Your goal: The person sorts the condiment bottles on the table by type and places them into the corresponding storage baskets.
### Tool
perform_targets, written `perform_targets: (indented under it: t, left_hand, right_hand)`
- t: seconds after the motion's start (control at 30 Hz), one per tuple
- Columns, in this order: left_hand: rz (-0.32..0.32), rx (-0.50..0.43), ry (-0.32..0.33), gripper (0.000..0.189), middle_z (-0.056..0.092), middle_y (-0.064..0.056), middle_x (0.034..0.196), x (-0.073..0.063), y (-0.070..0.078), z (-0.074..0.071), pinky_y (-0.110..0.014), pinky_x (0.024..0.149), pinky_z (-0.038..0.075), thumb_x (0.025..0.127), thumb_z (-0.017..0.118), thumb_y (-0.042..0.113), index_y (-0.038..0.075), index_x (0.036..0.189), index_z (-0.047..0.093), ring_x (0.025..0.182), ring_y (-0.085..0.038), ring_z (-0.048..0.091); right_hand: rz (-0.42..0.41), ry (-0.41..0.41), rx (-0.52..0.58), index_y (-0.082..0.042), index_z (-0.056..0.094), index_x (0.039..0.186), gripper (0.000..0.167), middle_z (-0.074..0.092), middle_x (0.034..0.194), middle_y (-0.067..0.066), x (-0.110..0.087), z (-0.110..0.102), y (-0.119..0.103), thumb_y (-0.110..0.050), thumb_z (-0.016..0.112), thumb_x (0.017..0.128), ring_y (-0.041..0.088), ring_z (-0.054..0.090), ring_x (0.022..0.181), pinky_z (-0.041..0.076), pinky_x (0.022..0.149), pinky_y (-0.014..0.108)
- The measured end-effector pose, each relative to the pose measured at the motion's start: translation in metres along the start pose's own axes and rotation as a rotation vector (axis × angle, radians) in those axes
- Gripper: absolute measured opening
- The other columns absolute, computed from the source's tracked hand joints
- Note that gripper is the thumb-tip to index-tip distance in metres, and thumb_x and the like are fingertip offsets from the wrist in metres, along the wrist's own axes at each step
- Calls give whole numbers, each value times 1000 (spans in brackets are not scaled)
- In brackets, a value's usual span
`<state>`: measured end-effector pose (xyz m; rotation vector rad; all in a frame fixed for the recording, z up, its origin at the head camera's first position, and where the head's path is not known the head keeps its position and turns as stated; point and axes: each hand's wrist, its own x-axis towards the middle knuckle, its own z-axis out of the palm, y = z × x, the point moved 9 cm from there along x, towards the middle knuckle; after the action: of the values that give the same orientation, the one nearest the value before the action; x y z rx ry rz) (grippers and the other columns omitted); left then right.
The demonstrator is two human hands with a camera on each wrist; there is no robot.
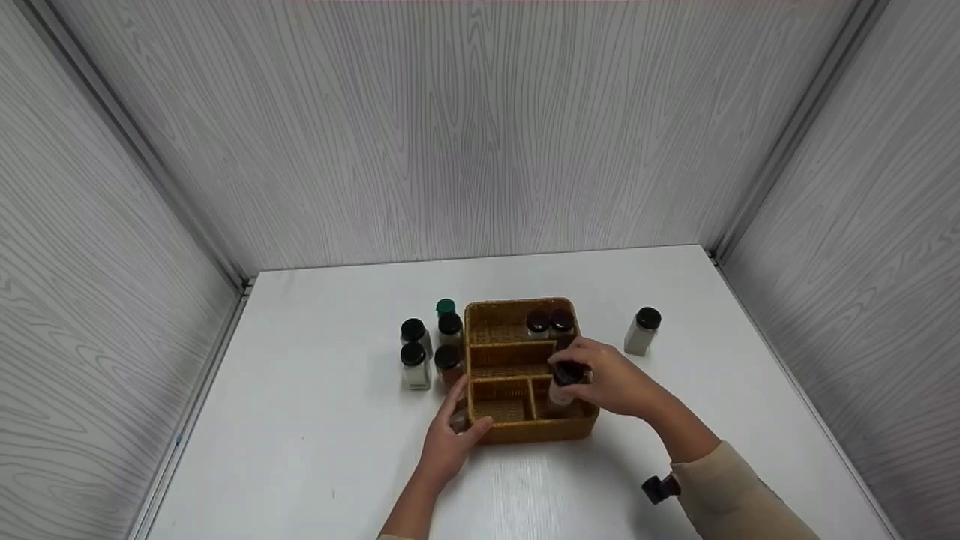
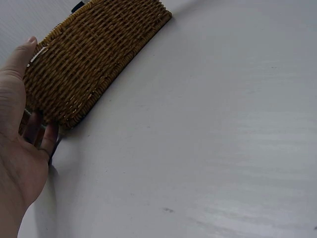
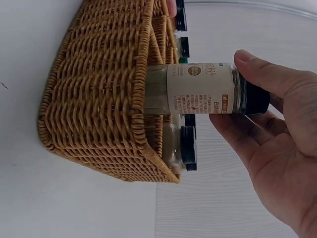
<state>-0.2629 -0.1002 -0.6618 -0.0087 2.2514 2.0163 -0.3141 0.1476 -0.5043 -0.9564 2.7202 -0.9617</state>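
Note:
My right hand [image 1: 611, 379] pinches a spice jar [image 3: 198, 91] with a black cap and a white label near its cap. The jar's lower end is inside the front right compartment of a brown woven basket [image 1: 536, 430]. My left hand [image 1: 448, 444] grips the basket's front left corner, its thumb at the front rim and its fingers along the left side. In the middle row, partly hidden by my right hand, stands a dark-capped jar [image 3: 188, 148]. Two more dark-capped jars [image 1: 538, 322] sit at the right of the back compartment.
Left of the basket several spice jars [image 1: 414, 367] stand close together, one with a green cap [image 1: 445, 306]. A single black-capped jar [image 1: 642, 331] stands on the white table [image 1: 322, 420] to the right. Grey wood-patterned panels [image 1: 480, 135] enclose the table's back and sides.

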Motion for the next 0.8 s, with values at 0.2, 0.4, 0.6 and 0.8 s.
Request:
perform_targets:
  t: [0.2,0.4,0.6,0.8]
  left_hand:
    - [-5,10,7,84,28,-12,180,0,0,0,-54,116,54,102,77,36,38,171,31,159,-42,41]
    - [-2,19,12,83,29,-13,179,1,-1,-1,-55,116,54,102,78,37,37,171,31,159,-41,42]
    - [3,17,12,84,30,-15,179,1,-1,-1,-54,115,55,102,78,36,36,172,31,158,-42,44]
    - [3,16,10,83,30,-16,178,1,-2,-1,-53,112,57,102,78,37,37,171,32,156,-43,46]
  right_hand:
    - [2,2,-7,-17,75,135,43,67,117,-3,3,7,1,-19,87,94,11,65,100,60,84,32]
    - [28,-8,-1,-15,74,136,44,66,116,-4,4,12,1,-18,87,94,12,65,100,60,87,33]
    - [35,-2,7,-17,75,135,43,67,115,-4,6,17,0,-16,87,93,13,65,102,61,88,38]
    - [42,-2,4,-19,75,135,44,68,117,-3,7,25,3,-19,89,92,14,65,103,61,88,39]
